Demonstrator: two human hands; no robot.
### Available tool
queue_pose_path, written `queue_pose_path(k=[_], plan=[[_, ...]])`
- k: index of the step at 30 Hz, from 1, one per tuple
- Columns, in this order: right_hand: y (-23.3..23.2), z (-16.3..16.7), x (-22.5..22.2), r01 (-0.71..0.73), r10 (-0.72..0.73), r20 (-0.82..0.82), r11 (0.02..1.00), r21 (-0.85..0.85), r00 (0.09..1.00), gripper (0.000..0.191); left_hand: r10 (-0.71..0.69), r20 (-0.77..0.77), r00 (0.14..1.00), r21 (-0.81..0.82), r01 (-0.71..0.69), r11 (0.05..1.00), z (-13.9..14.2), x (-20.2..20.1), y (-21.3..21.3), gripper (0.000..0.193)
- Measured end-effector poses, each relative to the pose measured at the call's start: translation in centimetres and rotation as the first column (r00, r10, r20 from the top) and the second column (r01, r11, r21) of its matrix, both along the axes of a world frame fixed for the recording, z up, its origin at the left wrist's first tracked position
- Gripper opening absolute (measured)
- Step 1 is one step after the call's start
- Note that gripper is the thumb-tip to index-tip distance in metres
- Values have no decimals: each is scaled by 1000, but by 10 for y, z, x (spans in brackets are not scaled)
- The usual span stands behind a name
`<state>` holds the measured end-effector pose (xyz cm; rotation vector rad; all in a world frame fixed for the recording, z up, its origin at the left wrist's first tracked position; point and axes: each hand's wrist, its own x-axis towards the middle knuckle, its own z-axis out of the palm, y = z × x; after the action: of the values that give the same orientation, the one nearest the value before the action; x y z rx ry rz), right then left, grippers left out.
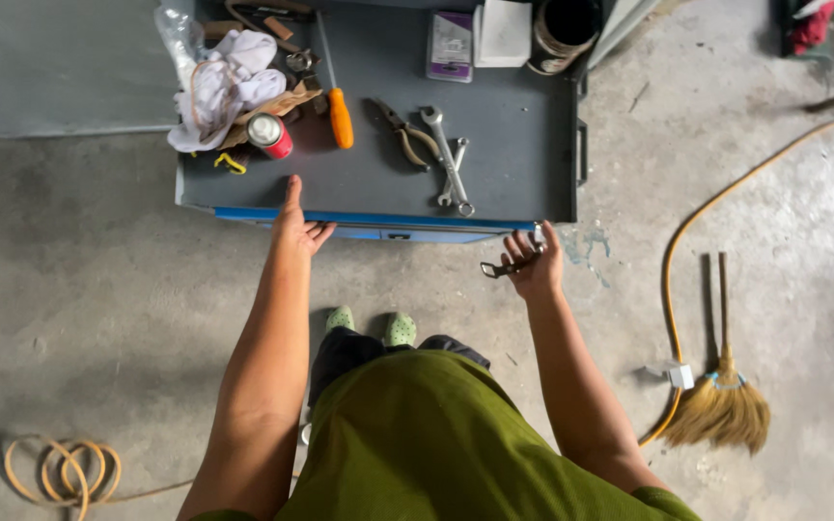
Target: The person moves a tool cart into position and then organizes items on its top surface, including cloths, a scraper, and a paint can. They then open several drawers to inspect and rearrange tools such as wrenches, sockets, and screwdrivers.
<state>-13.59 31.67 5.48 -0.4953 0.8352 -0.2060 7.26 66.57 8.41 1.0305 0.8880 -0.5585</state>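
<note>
The small wrench point(500, 269) sits in the right hand point(533, 265), just off the near right corner of the desk point(523, 145). From the head view, the only one there is, the fingers of that grip are curled shut around one end of the tool, and the free end pokes out to the left, its ring-shaped head hanging in the air below the blue front edge of the desk. Its long axis runs almost level across the picture, roughly parallel to that edge, tilted up slightly toward the hand. It is not resting on the desk top; it hangs just in front of it.

The left hand point(296, 227) is well apart from the wrench, further left along the same edge. It lies open and flat, fingers stretched forward onto the grey top, thumb side hooked by the rim, holding nothing. So the right hand is the one on the tool.

On the desk beyond the right hand lie two more spanners point(449, 159), crossed, their long axes running away from the person, and a pair of pliers point(405, 133) just beside them. Near the left hand stand a red spray can point(270, 135), an orange-handled screwdriver point(338, 106) and a bundle of white rag point(227, 82). A broom point(723, 376) and a yellow hose point(687, 232) lie on the concrete floor to the right.
</note>
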Motion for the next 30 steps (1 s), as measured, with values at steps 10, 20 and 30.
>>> queue_pose_path(k=[10, 20, 30], plan=[[7, -2, 19, 43, -39, -119, 999, 32, 992, 60, 90, 130, 987, -49, -84, 995, -1, -7, -1, 106], [54, -34, 3, 310, -371, 24, 809, 499, 928, 106, -66, 259, 964, -107, 97, 990, -2, -23, 17, 119], [111, -26, 62, 285, -333, -25, 764, 579, 943, 114, -317, 215, 924, 101, 302, 948, -40, -124, 120, 90]])
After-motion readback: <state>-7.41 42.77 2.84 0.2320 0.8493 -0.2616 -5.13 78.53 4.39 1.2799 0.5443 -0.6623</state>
